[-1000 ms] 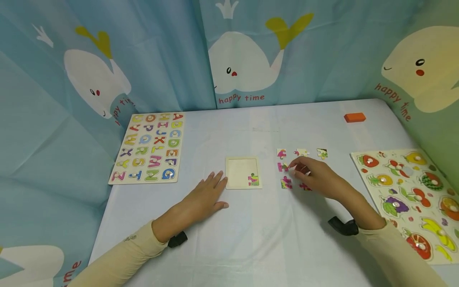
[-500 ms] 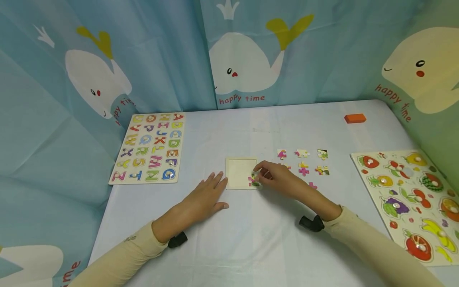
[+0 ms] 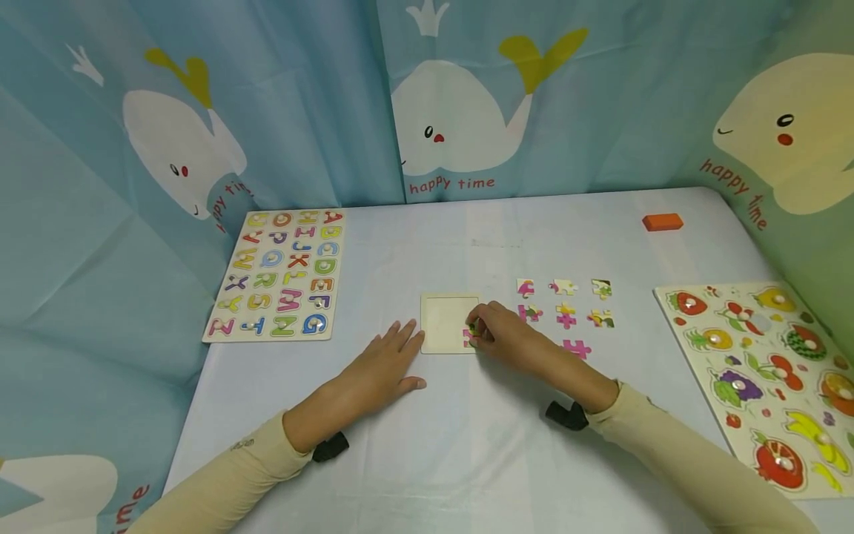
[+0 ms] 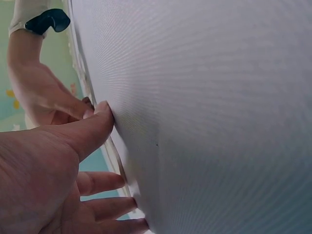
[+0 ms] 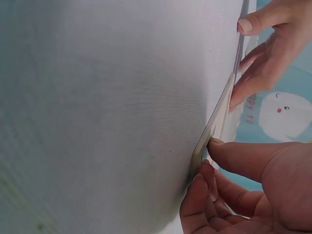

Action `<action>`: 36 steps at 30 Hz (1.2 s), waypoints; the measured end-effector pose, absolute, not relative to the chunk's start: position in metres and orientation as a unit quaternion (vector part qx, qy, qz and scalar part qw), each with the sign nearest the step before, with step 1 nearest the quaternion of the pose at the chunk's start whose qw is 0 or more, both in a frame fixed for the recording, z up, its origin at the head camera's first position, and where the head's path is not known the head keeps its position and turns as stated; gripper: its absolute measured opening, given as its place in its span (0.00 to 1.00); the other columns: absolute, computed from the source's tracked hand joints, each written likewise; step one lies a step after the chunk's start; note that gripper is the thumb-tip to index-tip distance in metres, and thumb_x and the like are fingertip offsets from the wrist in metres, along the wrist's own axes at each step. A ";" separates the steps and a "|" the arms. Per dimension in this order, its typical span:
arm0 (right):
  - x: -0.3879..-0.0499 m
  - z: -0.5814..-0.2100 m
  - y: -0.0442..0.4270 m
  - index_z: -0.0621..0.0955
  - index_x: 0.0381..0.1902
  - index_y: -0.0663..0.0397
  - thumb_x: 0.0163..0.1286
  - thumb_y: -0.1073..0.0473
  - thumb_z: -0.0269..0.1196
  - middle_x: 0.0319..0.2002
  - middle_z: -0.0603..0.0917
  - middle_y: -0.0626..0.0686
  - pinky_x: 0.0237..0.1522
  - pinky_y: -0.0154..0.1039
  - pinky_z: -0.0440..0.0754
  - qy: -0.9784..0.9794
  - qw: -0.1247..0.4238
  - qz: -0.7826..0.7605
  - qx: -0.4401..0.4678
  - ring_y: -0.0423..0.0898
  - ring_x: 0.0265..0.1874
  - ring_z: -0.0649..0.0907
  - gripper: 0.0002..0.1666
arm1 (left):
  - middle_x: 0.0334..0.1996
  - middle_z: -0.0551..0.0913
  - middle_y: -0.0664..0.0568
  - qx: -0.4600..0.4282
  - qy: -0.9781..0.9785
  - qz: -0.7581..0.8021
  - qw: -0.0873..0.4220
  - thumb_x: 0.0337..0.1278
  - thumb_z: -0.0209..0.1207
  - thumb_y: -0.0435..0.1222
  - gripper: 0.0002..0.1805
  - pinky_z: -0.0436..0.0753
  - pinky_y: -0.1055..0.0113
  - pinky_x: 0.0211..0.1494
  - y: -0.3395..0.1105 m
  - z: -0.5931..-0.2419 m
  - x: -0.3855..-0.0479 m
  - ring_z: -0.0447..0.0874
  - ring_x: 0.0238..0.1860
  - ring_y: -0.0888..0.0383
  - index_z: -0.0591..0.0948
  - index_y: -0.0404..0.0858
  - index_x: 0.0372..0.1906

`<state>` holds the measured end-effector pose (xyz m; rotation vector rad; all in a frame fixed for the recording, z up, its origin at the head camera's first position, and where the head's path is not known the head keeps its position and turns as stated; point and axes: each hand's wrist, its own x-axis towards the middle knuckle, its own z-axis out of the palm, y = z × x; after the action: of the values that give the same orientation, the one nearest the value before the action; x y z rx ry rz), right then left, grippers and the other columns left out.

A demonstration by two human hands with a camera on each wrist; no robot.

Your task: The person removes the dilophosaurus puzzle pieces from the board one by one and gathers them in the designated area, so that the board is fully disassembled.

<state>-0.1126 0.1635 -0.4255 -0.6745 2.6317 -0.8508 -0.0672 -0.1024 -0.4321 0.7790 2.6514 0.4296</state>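
A small square puzzle tray [image 3: 443, 315] lies on the table, its lower right corner partly behind my right hand. My left hand [image 3: 375, 371] is spread palm down beside it, fingertips touching the tray's left edge. With curled fingers my right hand [image 3: 510, 337] pinches a puzzle piece [image 3: 469, 340], pink and green, at the tray's lower right; most of this is covered by the fingers. In the right wrist view, my right thumb and fingertips meet at the tray's thin edge [image 5: 213, 124]. To the right lie several loose puzzle pieces [image 3: 565, 317] in rows.
An alphabet board [image 3: 276, 278] with knobbed letters lies at the left. A fruit board [image 3: 754, 386] covers the right side of the table. An orange block [image 3: 663, 222] sits near the back right. Whale-print curtains [image 3: 320, 89] surround the table [image 3: 400, 245].
My right hand has moved left from the loose pieces to the tray's lower right corner, uncovering pieces in the middle and right columns. My left hand has stayed in place.
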 end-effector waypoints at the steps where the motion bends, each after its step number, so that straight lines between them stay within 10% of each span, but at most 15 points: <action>1: -0.113 -0.425 0.163 0.79 0.54 0.67 0.72 0.69 0.68 0.42 0.80 0.57 0.45 0.42 0.83 0.916 0.145 -0.292 -0.235 0.48 0.40 0.80 0.16 | 0.84 0.56 0.37 0.274 0.934 0.151 0.172 0.75 0.61 0.51 0.43 0.62 0.38 0.80 -0.102 -0.432 -0.067 0.51 0.83 0.34 0.61 0.33 0.82; 36: -0.114 -0.426 0.163 0.81 0.50 0.62 0.74 0.67 0.66 0.44 0.84 0.56 0.48 0.45 0.85 0.917 0.133 -0.311 -0.211 0.50 0.43 0.83 0.09 | 0.83 0.56 0.37 0.279 0.935 0.136 0.171 0.76 0.60 0.52 0.42 0.63 0.39 0.80 -0.102 -0.432 -0.068 0.52 0.83 0.34 0.61 0.33 0.82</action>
<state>-0.1144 0.1633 -0.4263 -0.6109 2.6595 -0.9018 -0.0682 -0.1017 -0.4324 0.7909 2.6548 0.3868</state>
